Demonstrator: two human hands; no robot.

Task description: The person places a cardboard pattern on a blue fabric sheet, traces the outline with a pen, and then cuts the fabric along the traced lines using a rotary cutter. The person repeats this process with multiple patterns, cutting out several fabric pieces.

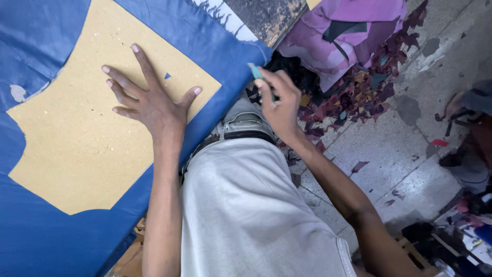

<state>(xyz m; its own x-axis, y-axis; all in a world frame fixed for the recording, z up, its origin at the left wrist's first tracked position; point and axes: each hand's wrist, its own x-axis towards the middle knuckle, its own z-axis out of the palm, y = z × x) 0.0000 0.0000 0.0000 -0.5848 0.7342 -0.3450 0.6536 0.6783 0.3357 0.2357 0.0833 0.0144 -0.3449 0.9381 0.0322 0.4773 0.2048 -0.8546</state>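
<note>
- Right now the left hand lies flat on a tan cardboard pattern, fingers spread wide and released, gripping nothing, palm pressing down.
- That cardboard pattern rests on a sheet of blue fabric, which covers the work surface at the left of the scene; a small notch in the cardboard, showing blue, sits just beside the index finger.
- Off to the right, the right hand is held just past the table's edge, its fingers pinched around a small teal piece of chalk, whose tip pokes up above the fingertips.
- The chalk is apart from the cardboard, near the far right corner of the blue fabric, not touching the cloth as far as I can tell.
- Between the two arms I see the person's pale grey shirt and, beyond it, a belt on light jeans.
- On the floor at the far right lies a heap of fabric scraps in maroon, purple and dark tones, with a pink and purple cloth bundled just above it.
- A few stray scraps dot the grey tiled floor, well apart from the hands.
</note>
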